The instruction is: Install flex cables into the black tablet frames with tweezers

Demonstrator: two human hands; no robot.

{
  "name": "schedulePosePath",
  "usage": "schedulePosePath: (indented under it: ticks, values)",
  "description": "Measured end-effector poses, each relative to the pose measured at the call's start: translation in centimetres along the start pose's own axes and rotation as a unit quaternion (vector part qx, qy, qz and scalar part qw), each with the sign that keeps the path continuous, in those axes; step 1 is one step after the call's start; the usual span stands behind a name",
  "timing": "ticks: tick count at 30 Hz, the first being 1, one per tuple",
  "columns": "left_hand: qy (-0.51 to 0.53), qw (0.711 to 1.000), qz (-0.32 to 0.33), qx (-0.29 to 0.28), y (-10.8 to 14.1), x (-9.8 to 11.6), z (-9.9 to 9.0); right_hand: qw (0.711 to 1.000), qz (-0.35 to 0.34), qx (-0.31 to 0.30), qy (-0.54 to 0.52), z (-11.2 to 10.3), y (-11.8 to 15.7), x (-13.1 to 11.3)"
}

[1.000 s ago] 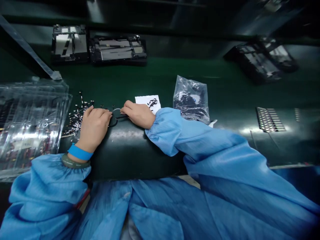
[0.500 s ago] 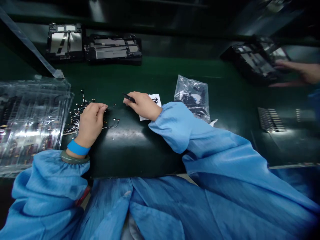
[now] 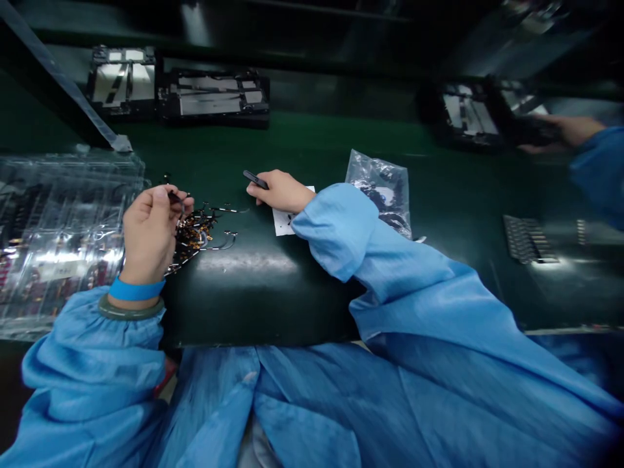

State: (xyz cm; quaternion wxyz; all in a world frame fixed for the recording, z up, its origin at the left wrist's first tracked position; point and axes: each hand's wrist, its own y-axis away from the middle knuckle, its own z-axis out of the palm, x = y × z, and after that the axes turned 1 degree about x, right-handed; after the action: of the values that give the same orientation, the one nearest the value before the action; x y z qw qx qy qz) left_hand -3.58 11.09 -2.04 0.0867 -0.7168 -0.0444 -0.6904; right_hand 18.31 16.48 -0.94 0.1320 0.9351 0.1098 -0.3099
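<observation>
My left hand [image 3: 149, 227], wearing a blue wristband, is raised at the left edge of a pile of small flex cables [image 3: 197, 234]. Its thumb and fingers pinch a small dark flex cable [image 3: 174, 197], partly hidden by the fingers. My right hand [image 3: 283, 192] is closed around black tweezers [image 3: 256, 179], whose grey-black end sticks out at upper left; their tips are hidden. Under the right wrist lies a white sheet [image 3: 283, 224] with small black pieces on it. A clear plastic bag [image 3: 397, 195] of black parts lies just right of that sleeve.
Stacked clear plastic trays [image 3: 58, 253] stand at the left. Phone frames [image 3: 214, 97] lie along the back, and more phone frames [image 3: 470, 117] are at the back right, near another person's hand [image 3: 575, 130]. Small metal parts [image 3: 529, 240] lie in rows at the right.
My left hand has moved left and up from the pile, uncovering more flex cables, and now shows a dark piece. The right hand's tweezers have turned slightly. The other person's hand has shifted.
</observation>
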Motion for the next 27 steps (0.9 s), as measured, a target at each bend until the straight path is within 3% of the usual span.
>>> schedulePosePath:
  ticks: [3, 5, 9, 12, 16, 18, 21, 24, 27]
  values:
    - [0.054, 0.996, -0.071, -0.031, 0.3, 0.9, 0.2, 0.994, -0.063, 0.067, 0.055, 0.0, 0.8, -0.6]
    - [0.054, 0.992, -0.101, -0.052, 0.6, 1.4, 0.4, 0.983, -0.139, 0.102, 0.058, 0.2, 1.6, -1.3]
    - [0.057, 0.981, -0.159, -0.095, 1.5, 1.7, 1.3, 0.957, -0.265, 0.103, 0.051, 1.2, 3.5, -2.9]
    - [0.076, 0.974, -0.179, -0.119, 2.5, 1.3, 2.2, 0.956, -0.266, 0.091, 0.089, 2.6, 4.7, -3.4]
    - [0.082, 0.97, -0.18, -0.144, 3.7, 0.6, 3.2, 0.949, -0.253, 0.127, 0.135, 3.9, 6.0, -2.6]
    - [0.031, 0.977, -0.145, -0.154, 4.2, 0.6, 3.3, 0.949, -0.259, 0.135, 0.122, 3.8, 6.3, -2.0]
    - [-0.184, 0.976, 0.01, -0.119, 4.5, 0.8, 2.4, 0.966, -0.213, 0.142, 0.034, 2.7, 6.0, -1.3]
    - [-0.391, 0.899, 0.173, -0.097, 4.4, 0.6, 0.5, 0.988, -0.075, 0.103, -0.083, 1.3, 4.9, -0.6]
    - [-0.469, 0.843, 0.222, -0.142, 3.9, -0.5, -1.5, 0.99, 0.018, 0.049, -0.131, 0.7, 3.6, 0.2]
